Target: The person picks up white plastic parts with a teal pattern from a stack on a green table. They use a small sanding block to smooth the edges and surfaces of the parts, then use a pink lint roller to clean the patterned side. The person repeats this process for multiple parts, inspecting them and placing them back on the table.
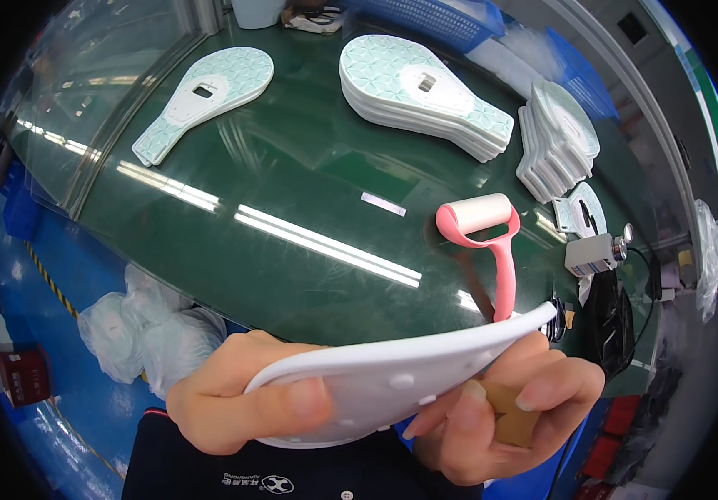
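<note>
White plastic panel (392, 375), paddle-shaped and seen nearly edge-on, sits in both your hands close to your chest at the near edge of the view, above the near rim of the dark green bench (292, 175). Your left hand (242, 400) is closed around the panel's left end, thumb pressed flat on its near face, fingers curled behind. Your right hand (501, 417) supports the right end from beneath while its thumb and forefinger pinch a small tan block (513, 412), which lies just under the panel's edge; whether the block touches the panel cannot be told. The panel's near face shows small round bumps and a hole. On the bench, right of centre, a pink-handled roller (484, 237) with a white drum lies with its handle pointing toward you. Far left lies a single paddle-shaped piece with a mint patterned face (209, 96); far centre, a stack of the same pieces (421, 92); farther right, a second stack (555, 142) leaning on edge. Near the right rim of the bench stands a small grey metal box (592, 252) with a black cable. Clear plastic bags (147, 329) lie on the blue floor (34, 333) below the bench at left.
</note>
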`<state>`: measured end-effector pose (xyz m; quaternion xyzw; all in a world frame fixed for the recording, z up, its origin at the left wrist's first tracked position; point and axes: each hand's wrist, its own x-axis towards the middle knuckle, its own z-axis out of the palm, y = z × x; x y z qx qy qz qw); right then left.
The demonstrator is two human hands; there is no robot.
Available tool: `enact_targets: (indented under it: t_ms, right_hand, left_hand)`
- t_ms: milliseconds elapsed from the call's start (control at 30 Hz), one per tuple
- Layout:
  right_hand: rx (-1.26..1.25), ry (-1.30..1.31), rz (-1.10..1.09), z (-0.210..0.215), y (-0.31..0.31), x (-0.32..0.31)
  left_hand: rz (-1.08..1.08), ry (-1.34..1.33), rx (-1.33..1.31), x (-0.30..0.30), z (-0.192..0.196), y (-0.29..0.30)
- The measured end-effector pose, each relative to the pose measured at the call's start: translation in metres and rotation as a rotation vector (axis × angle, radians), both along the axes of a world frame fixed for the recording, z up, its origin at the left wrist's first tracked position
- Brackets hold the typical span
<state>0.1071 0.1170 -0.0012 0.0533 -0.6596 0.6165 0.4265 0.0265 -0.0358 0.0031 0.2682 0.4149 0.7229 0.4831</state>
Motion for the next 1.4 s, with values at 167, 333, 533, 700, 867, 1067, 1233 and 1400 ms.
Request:
enact_targets:
  t_ms: [167,333,533,700,867,1067,1233,1400]
  right_hand:
    - [0.028,0.100,0.007,0.001,0.010,0.000]
    - [0.046,0.110,0.005,-0.004,0.016,0.000]
    - [0.092,0.009,-0.005,0.002,0.018,0.003]
    - [-0.155,0.060,-0.022,-0.001,0.006,0.001]
    - [-0.127,-0.001,-0.048,-0.001,0.008,0.008]
    - [0.201,0.029,0.067,-0.001,0.019,0.002]
    - [-0.058,-0.044,-0.005,-0.001,0.008,0.007]
    - [0.066,0.106,0.009,0.009,0.003,-0.002]
  left_hand:
    - [0.177,-0.159,0.077,0.010,-0.011,-0.004]
    - [0.343,-0.181,0.110,0.018,-0.019,-0.004]
    - [0.125,-0.095,0.034,0.007,-0.013,-0.006]
    - [0.206,-0.294,0.114,0.016,-0.022,-0.008]
    - [0.254,-0.250,0.220,0.016,-0.030,-0.006]
    - [0.277,-0.208,0.238,0.016,-0.031,-0.004]
    - [-0.044,-0.104,0.199,-0.002,-0.019,0.000]
    - [-0.070,-0.187,0.175,0.004,0.007,0.001]
